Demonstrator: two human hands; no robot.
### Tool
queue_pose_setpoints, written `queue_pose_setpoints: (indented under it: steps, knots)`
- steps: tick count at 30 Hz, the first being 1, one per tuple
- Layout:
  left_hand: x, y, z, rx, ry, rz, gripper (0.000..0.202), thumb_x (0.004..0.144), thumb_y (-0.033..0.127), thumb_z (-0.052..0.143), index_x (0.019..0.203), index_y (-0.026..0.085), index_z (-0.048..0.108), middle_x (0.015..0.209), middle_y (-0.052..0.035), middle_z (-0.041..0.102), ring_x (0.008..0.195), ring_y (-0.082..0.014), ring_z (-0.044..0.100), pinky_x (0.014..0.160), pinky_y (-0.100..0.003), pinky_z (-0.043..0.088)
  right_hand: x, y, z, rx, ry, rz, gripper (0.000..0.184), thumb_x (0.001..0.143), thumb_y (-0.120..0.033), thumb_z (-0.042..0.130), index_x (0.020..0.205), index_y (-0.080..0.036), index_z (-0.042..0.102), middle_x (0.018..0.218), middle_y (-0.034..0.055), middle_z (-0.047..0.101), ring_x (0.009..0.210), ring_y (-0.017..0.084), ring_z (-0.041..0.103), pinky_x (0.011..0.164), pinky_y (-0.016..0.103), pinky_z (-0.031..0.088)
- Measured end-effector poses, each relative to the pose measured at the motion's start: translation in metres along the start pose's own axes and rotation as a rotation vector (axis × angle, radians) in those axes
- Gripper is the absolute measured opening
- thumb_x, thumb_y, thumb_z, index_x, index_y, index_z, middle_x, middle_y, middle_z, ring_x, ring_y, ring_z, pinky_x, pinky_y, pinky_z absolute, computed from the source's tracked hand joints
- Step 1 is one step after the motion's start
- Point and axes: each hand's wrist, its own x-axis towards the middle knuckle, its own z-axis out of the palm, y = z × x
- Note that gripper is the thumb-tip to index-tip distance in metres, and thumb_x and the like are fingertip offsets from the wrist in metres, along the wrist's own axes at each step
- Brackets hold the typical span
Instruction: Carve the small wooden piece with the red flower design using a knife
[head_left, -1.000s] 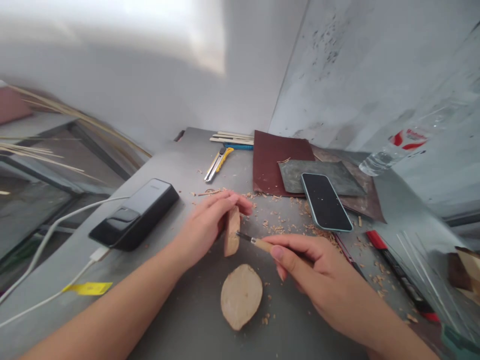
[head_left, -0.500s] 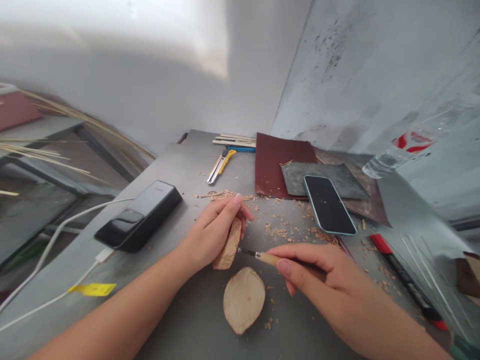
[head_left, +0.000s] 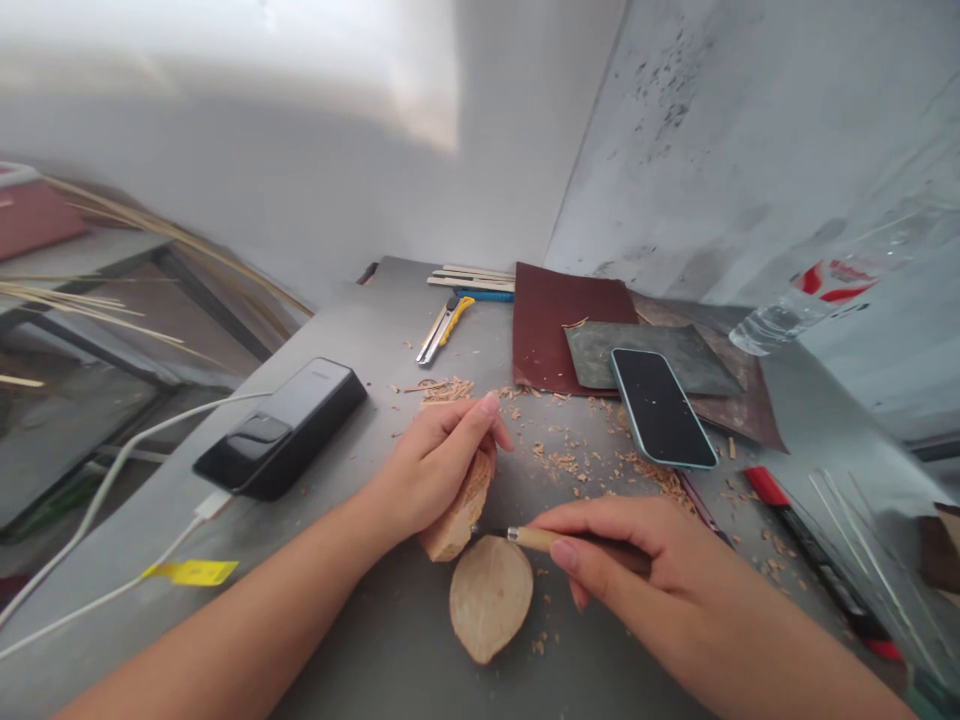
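My left hand (head_left: pixel 442 460) is closed around a rough block of wood (head_left: pixel 459 512), its near end sticking out below the fingers. In my right hand (head_left: pixel 637 560) is a wood-carving tool (head_left: pixel 536 538) with a wooden handle and a metal ferrule. The tool's dark blade points left and meets the lower right side of the block; its very tip is hard to make out. Just below lies a flat, pale wooden piece (head_left: pixel 491 600), roughly leaf-shaped, on the grey table (head_left: pixel 375 640).
Wood shavings (head_left: pixel 562 460) are scattered mid-table. A yellow utility knife (head_left: pixel 446 328), sandpaper sheets (head_left: pixel 555 330) and a phone (head_left: pixel 661 408) lie behind. A black power bank (head_left: pixel 281 430) with a cable sits left. A red-and-black marker (head_left: pixel 817 555) and a bottle (head_left: pixel 802 300) are right.
The block in my left hand has turned and come lower, showing more of its carved side. The carving tool's blade has shifted slightly down and left.
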Motion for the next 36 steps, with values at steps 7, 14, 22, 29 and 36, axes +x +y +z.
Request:
queue_pose_setpoints:
  steps: [7,14,22,29,36]
  knots:
    - [0.000,0.004,-0.001,-0.008,-0.003,0.023,0.056,0.106,0.057,0.048,0.075,0.016,0.072,0.055,0.0004,0.060,0.046,-0.0100,0.050,0.044,-0.023,0.035,-0.002,-0.003,0.001,-0.039,-0.018,-0.047,0.034,0.108,-0.044,0.053,0.109,-0.029,0.084,0.083,-0.0009,0.078,0.075,0.018,0.068,0.063,0.026,0.049]
    - [-0.001,0.004,0.001,-0.042,0.007,0.028,0.065,0.107,0.061,0.041,0.071,0.016,0.071,0.051,-0.0010,0.059,0.043,-0.0111,0.049,0.043,-0.025,0.034,-0.001,-0.006,0.009,-0.007,-0.056,-0.050,0.043,0.111,-0.043,0.048,0.080,-0.022,0.068,0.077,-0.0035,0.072,0.074,0.013,0.067,0.067,0.023,0.046]
    - [-0.002,0.006,0.002,-0.066,0.088,-0.021,0.066,0.108,0.056,0.038,0.065,0.017,0.068,0.049,-0.0013,0.057,0.044,-0.0116,0.049,0.045,-0.027,0.034,0.001,-0.006,0.014,-0.135,0.008,-0.197,0.028,0.107,-0.031,0.053,0.095,-0.025,0.078,0.080,-0.0006,0.075,0.071,0.016,0.068,0.068,0.025,0.050]
    - [-0.001,0.006,0.003,-0.048,0.126,-0.027,0.065,0.109,0.055,0.038,0.064,0.017,0.067,0.049,-0.0009,0.056,0.045,-0.0122,0.050,0.047,-0.028,0.035,0.001,-0.012,0.017,-0.110,0.011,-0.128,0.042,0.109,-0.030,0.043,0.076,-0.022,0.066,0.071,-0.0009,0.070,0.067,0.015,0.067,0.064,0.024,0.047]
    - [-0.003,0.006,0.004,-0.032,0.128,-0.034,0.064,0.107,0.057,0.039,0.065,0.018,0.067,0.049,-0.0001,0.055,0.044,-0.0122,0.048,0.046,-0.028,0.033,0.001,-0.008,0.017,-0.179,-0.010,-0.174,0.036,0.109,-0.030,0.047,0.084,-0.022,0.071,0.073,-0.0006,0.071,0.068,0.015,0.067,0.064,0.023,0.048]
